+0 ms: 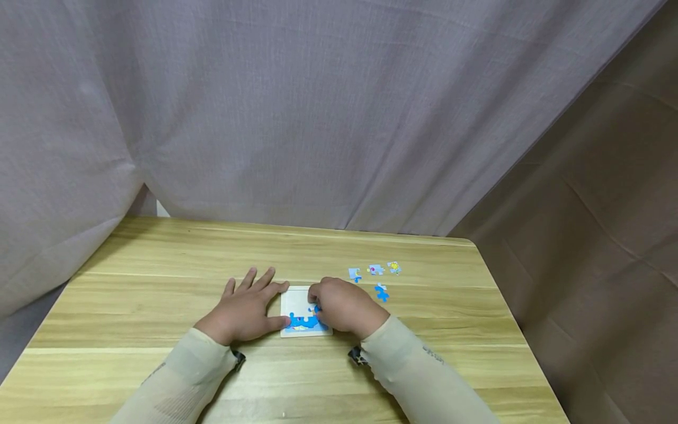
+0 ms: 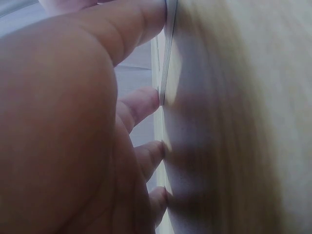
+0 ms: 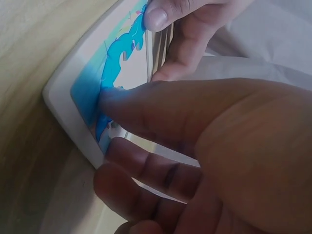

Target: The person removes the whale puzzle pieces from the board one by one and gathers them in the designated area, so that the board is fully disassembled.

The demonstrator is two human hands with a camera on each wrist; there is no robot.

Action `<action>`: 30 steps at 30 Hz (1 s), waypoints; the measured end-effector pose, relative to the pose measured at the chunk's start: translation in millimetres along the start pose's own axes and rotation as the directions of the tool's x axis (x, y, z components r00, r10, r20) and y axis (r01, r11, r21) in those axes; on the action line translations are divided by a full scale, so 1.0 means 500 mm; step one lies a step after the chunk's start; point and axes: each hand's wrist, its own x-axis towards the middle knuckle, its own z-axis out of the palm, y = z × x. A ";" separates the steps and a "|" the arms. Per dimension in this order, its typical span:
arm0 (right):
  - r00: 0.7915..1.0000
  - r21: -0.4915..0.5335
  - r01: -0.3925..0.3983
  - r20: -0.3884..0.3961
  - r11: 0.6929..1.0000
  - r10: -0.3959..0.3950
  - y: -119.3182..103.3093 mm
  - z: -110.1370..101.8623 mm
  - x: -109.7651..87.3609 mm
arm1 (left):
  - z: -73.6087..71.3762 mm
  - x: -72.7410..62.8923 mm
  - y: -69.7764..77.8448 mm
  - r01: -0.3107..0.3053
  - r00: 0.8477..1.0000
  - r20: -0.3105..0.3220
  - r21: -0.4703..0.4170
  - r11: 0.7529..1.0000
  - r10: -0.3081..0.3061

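Note:
A small white-framed jigsaw puzzle tray (image 1: 292,299) lies on the table, its near part filled with blue pieces (image 1: 302,322). My left hand (image 1: 241,311) has its fingers spread, the thumb on the blue pieces at the tray's left and the index fingertip at its upper left corner. Over the tray's right side, my right hand (image 1: 346,306) holds a blue puzzle piece (image 1: 311,309), mostly hidden by the fingers. In the right wrist view, the right thumb (image 3: 131,107) presses on the blue picture, with curled fingers beside the tray's edge.
To the right of the tray lie several loose puzzle pieces: a blue one (image 1: 381,292), one with a yellow shape (image 1: 394,267), a pale one (image 1: 376,270) and a light blue one (image 1: 355,274). Grey curtain (image 1: 296,118) hangs behind the wooden table (image 1: 185,253).

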 end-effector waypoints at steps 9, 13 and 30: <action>0.998 -0.005 -0.055 0.018 0.998 0.055 -0.015 -0.006 0.001 | -0.003 -0.003 0.002 -0.006 1.000 0.001 -0.002 1.000 0.006; 0.998 -0.013 -0.069 0.010 0.998 0.069 -0.018 -0.004 0.002 | -0.002 -0.002 0.001 -0.008 1.000 -0.002 0.000 1.000 0.008; 0.996 0.085 0.068 -0.069 0.994 -0.062 0.011 0.012 -0.003 | 0.000 0.001 0.001 -0.002 1.000 -0.004 0.008 1.000 0.002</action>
